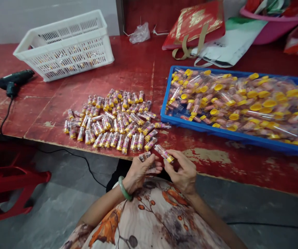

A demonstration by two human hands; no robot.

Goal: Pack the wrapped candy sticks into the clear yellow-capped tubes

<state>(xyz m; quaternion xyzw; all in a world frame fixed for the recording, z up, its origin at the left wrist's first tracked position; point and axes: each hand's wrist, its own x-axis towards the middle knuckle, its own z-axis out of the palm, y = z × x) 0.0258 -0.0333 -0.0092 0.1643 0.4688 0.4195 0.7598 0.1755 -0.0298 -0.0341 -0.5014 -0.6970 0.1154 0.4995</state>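
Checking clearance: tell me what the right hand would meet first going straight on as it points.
The right hand, its held tube leading, would likely meet the nearest yellow-ended tube on the red table; depth is unclear.

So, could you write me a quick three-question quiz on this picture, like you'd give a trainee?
1. True or false: the right hand holds a small yellow-ended tube.
2. Which wrist wears the green bangle? A) right B) left C) both
3. Fill in the color: the caps in the blue tray are ____.

Key: 1. True. 2. B. 3. Yellow.
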